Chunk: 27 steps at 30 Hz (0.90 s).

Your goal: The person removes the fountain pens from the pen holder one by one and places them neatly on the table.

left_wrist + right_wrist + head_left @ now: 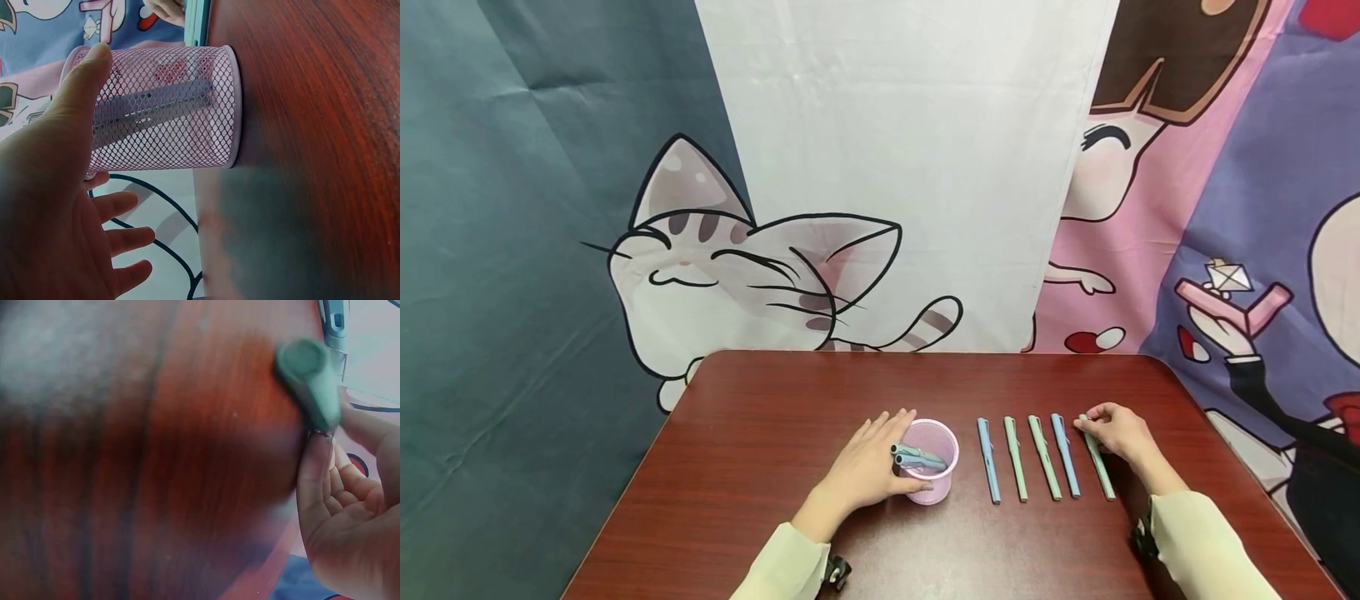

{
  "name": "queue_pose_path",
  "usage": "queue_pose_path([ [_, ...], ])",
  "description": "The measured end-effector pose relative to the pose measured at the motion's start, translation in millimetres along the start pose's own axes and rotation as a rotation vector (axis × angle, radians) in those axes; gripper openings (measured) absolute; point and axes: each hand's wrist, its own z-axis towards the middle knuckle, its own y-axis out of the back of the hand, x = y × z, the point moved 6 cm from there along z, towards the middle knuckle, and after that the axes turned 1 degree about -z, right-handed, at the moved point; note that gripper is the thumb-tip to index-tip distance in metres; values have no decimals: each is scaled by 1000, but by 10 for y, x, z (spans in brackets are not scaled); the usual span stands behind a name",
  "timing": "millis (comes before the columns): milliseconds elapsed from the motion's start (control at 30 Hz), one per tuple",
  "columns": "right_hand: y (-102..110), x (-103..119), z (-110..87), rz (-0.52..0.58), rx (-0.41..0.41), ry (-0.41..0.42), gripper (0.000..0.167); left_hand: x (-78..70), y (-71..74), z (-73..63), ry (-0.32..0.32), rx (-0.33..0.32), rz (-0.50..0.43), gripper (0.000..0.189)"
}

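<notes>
A pink mesh pen holder (942, 489) stands upright on the table with a few pens (928, 458) leaning inside it. My left hand (868, 467) holds the holder from its left side. In the left wrist view, the thumb lies across the near side of the mesh (162, 125), and the other fingers spread out beyond it. At the right end of a row of pens, my right hand (1120, 429) pinches the far end of a green pen (1101, 471) between thumb and fingertips. The right wrist view shows that green pen (315, 381) blurred, its near end toward the camera.
To the right of the holder lie a blue pen (988, 462), a green pen (1017, 462), another green pen (1046, 462) and another blue pen (1066, 458), roughly parallel. The reddish-brown table (760, 417) ends at a cartoon-printed curtain (910, 167).
</notes>
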Motion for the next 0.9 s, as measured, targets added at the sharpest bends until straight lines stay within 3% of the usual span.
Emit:
queue_pose_path([
  [233,20,-15,-8,26,11,-8,44,-2,-2,2,2,-1,1,109],
  [433,46,71,-113,-15,0,57,46,-6,-6,1,11,4,-2,110],
  [667,91,435,-381,-111,-128,207,43,-18,3,-2,1,-9,-5,108],
  [900,17,848,-662,19,-132,301,40,-4,0,6,11,3,-3,109],
])
